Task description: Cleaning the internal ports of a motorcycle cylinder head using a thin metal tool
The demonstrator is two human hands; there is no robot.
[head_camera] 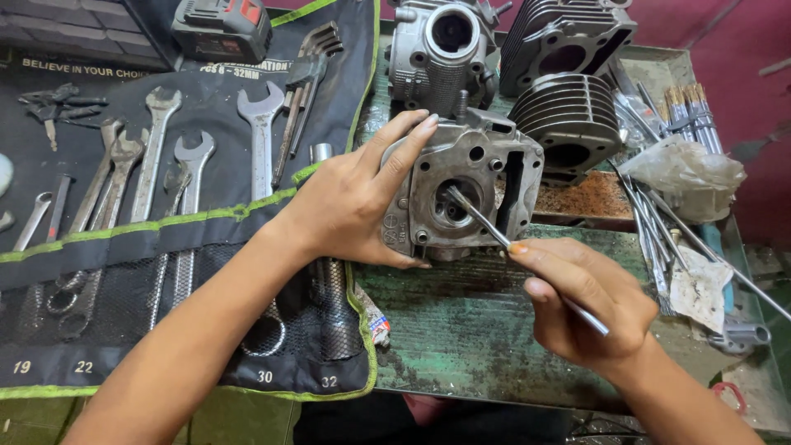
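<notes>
**Probing a cylinder head with a thin rod**

The right hand (589, 301), at lower right of the frame, is closed in a pen-like grip on a thin metal rod (494, 232), thumb and forefinger pinching it near mid-length. The rod's tip enters the round central cavity of a grey aluminium cylinder head (461, 194), which stands on edge at the centre of the frame on the worn green tabletop (461, 330). The left hand (350, 206) is spread around the head's left flank, fingers over its top edge and thumb under its lower corner, steadying it.

To do this step well, in my judgement, the bracing hand should hold the head firm against the tabletop while the rod is kept in line with the bore, guided by light finger pressure; levering sideways could scratch the seat or bend the rod.

Count: two hands; one rod in use; one cylinder head in hand; behind it, at upper centre, a second engine casting (441, 49) and two finned cylinders (568, 115). At right lie a crumpled plastic bag (684, 169) and a bundle of thin rods (688, 107), too many to count. At left, a black tool roll (165, 247) shows at least five open-end spanners, a hex-key set (309, 62), and a battery pack (222, 25) above.
</notes>
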